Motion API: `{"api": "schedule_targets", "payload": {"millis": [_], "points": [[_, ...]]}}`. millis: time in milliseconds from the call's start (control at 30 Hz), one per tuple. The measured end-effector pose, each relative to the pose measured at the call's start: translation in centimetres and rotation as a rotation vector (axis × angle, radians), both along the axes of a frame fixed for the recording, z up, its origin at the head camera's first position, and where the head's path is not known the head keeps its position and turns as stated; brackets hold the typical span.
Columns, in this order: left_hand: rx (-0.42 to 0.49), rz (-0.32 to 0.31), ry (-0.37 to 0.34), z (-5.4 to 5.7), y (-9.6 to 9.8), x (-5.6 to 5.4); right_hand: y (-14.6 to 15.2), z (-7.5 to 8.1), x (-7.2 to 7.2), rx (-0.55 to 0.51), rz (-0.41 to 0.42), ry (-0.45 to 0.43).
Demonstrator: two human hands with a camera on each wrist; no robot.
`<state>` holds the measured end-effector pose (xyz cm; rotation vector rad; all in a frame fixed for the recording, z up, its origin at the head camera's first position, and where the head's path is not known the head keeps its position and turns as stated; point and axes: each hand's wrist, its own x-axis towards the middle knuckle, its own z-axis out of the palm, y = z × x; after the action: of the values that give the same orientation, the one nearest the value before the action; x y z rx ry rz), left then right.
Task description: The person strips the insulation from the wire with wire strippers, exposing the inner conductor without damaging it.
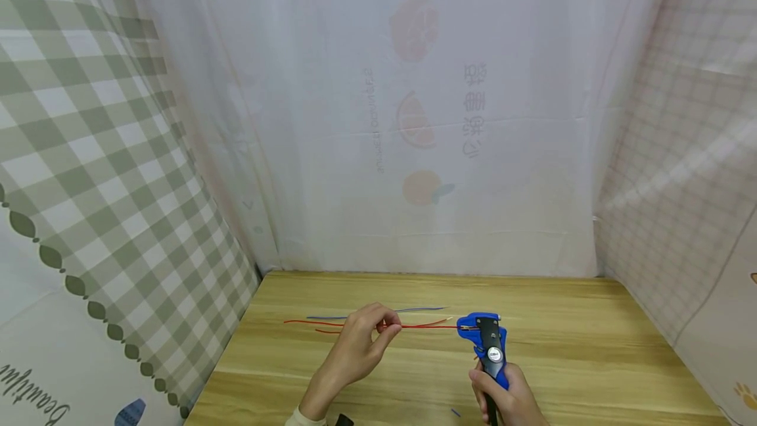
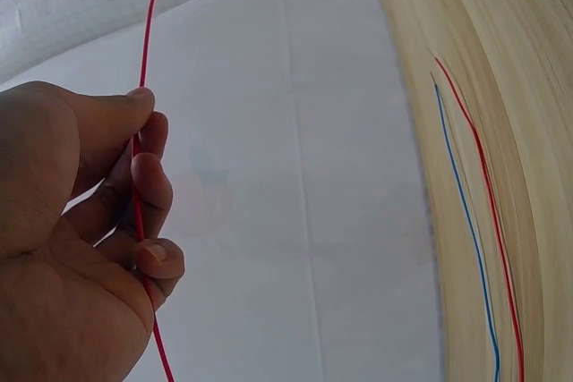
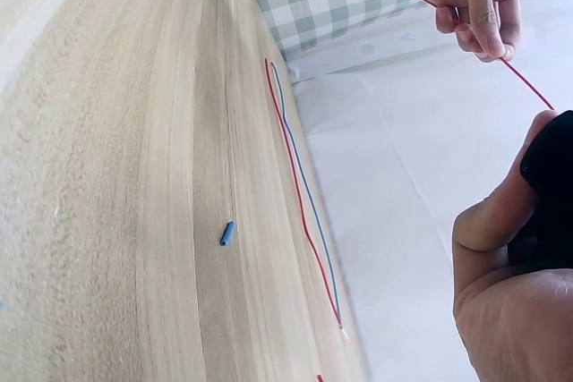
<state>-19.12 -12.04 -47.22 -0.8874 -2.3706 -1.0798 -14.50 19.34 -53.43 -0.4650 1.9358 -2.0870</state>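
Observation:
My left hand (image 1: 361, 344) pinches a thin red wire (image 1: 428, 327) between thumb and fingers. In the left wrist view the wire (image 2: 149, 33) runs up past the thumb tip and down along the curled fingers. Its right end reaches into the blue head of a wire stripper (image 1: 489, 340), black and blue with a round silver badge. My right hand (image 1: 513, 396) grips the stripper's handles, holding it upright. The right wrist view shows the black handle (image 3: 551, 194) under the thumb; the stripper's head is out of that frame.
Behind the left hand, another red wire (image 2: 483, 158) and a blue wire (image 2: 461, 185) lie side by side on the wooden table (image 1: 579, 321). A short blue bit of insulation (image 3: 227, 233) lies nearer, and a small red piece (image 3: 320, 378) shows too. Curtains surround the table.

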Motion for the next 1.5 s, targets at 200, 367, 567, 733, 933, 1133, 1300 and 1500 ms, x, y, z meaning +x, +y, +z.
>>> {"api": "schedule_targets", "payload": {"millis": [200,367,567,733,933,1133,1300,1500], "points": [[0.004,-0.002,0.012,0.0,0.0,0.0,-0.1,0.2,0.1,0.004,-0.014,0.003],[0.008,-0.004,0.038,0.0,0.0,0.0,-0.2,0.3,0.2,0.010,-0.030,-0.006],[0.014,0.028,0.047,-0.1,-0.9,0.0,0.6,0.7,0.1,-0.043,-0.041,-0.061],[0.033,0.090,0.050,0.1,-2.1,0.0,1.9,1.1,0.0,-0.095,-0.082,-0.042],[0.026,0.095,0.040,-0.1,-2.5,-0.2,2.2,1.1,-0.1,-0.099,-0.047,-0.018],[0.032,0.105,0.013,-0.4,-2.4,-0.1,2.1,1.0,-0.1,-0.070,-0.077,-0.009],[0.042,0.100,0.029,-0.6,-2.4,-0.2,2.3,0.9,-0.2,-0.049,-0.078,-0.015],[0.059,0.094,-0.001,-1.1,-2.3,-0.3,2.5,0.9,-0.2,-0.066,-0.056,0.008]]}}
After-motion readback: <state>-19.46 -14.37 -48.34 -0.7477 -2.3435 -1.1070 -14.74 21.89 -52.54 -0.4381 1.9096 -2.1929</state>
